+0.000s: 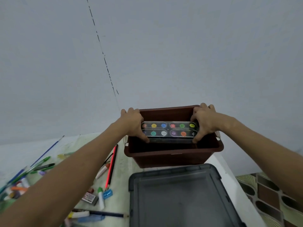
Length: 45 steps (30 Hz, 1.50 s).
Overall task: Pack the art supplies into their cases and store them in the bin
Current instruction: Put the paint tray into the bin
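Bin: a brown bin (173, 154) is set on the surface (121, 163), up against the pale wall; everything below is placed relative to it.
Paint case: a clear-lidded paint case (169, 131) with round colour pans is held level over the bin's open mouth, toward the far half, pretty much at rim height.
Left hand: the left hand (134, 122) is clamped on the case's left end, thumb at the near edge, fingers curled over the far side.
Right hand: the right hand (205, 122) is clamped on the case's right end the same way, so the case is kept between the two hands.
Lid: a grey lid (180, 197) is laid flat just in front of the bin.
Loose stuff: a red pencil (111, 167) is laid just left of the bin; a blue sharpener (107, 193) sits at its near end, and pens and markers (41, 166) are scattered farther left.
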Each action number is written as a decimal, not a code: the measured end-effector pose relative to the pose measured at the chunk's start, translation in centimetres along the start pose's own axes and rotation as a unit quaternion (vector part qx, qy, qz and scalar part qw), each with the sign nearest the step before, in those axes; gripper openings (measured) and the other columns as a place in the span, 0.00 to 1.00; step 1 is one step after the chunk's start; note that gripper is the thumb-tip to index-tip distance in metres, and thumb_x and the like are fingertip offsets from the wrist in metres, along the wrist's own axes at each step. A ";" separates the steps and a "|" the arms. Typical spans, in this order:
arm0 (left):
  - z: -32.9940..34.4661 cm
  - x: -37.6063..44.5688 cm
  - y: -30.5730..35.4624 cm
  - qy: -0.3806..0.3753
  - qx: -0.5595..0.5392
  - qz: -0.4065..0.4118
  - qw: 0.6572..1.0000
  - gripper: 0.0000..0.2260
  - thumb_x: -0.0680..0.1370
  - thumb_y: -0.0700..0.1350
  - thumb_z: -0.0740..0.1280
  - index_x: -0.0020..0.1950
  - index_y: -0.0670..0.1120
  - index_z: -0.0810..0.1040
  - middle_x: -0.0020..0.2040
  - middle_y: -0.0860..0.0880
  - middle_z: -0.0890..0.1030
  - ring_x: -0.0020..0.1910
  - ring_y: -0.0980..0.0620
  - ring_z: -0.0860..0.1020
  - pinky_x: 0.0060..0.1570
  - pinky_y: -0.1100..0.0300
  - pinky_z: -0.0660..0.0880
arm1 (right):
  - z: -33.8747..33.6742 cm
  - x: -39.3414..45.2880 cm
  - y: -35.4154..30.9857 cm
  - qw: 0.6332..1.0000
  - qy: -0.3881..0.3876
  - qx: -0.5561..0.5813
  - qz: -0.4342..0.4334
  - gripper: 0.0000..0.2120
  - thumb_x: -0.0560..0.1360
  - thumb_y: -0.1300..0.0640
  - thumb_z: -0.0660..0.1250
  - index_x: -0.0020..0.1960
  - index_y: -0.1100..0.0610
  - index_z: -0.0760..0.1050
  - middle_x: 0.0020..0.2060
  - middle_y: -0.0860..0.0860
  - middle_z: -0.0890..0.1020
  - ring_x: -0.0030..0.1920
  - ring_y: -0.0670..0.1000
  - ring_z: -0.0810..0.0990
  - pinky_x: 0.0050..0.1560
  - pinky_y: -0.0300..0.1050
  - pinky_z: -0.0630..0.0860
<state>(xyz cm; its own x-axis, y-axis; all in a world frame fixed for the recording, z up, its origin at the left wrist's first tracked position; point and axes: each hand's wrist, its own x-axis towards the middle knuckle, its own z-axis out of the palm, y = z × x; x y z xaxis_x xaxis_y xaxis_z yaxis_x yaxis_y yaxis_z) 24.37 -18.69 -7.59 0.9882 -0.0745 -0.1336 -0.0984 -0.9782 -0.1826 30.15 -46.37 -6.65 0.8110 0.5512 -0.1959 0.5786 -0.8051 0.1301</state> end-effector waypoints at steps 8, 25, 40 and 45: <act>0.7 2.0 1.1 -0.039 0.145 0.055 0.987 0.36 0.54 0.78 0.66 0.43 0.48 0.72 0.45 0.52 0.73 0.45 0.50 0.72 0.57 0.48 0.61 | 0.9 3.0 -0.2 0.992 -0.046 -0.110 -0.050 0.42 0.46 0.21 0.67 0.47 0.51 0.80 0.45 0.47 0.78 0.49 0.49 0.75 0.57 0.46 0.63; 1.3 3.5 0.8 -0.107 0.150 0.074 0.980 0.34 0.56 0.74 0.70 0.49 0.50 0.77 0.41 0.54 0.78 0.43 0.52 0.75 0.53 0.54 0.61 | 1.7 4.2 -0.9 0.993 -0.051 -0.100 -0.039 0.35 0.51 0.27 0.74 0.45 0.53 0.78 0.39 0.47 0.79 0.43 0.51 0.76 0.51 0.44 0.66; 0.5 2.5 0.6 -0.060 0.073 0.072 0.993 0.29 0.58 0.68 0.75 0.49 0.50 0.79 0.45 0.53 0.81 0.47 0.51 0.77 0.51 0.56 0.66 | 1.1 3.5 -1.4 0.999 0.004 0.038 -0.006 0.32 0.52 0.30 0.76 0.45 0.51 0.79 0.40 0.46 0.81 0.44 0.49 0.78 0.44 0.43 0.71; -0.7 0.3 -1.3 -0.008 -0.080 0.056 0.995 0.23 0.66 0.58 0.76 0.56 0.49 0.78 0.53 0.51 0.79 0.48 0.52 0.74 0.45 0.58 0.72 | -0.1 2.3 -2.9 0.981 0.077 0.174 -0.031 0.22 0.62 0.39 0.77 0.47 0.52 0.79 0.38 0.45 0.81 0.40 0.46 0.80 0.43 0.41 0.77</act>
<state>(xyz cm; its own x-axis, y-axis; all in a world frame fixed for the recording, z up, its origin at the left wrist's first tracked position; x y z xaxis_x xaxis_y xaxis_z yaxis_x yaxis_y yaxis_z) 24.91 -17.55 -6.69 0.9702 -0.1824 -0.1594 -0.1862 -0.9825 -0.0093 30.38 -42.73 -7.34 0.7946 0.6058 -0.0399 0.5841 -0.7808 -0.2218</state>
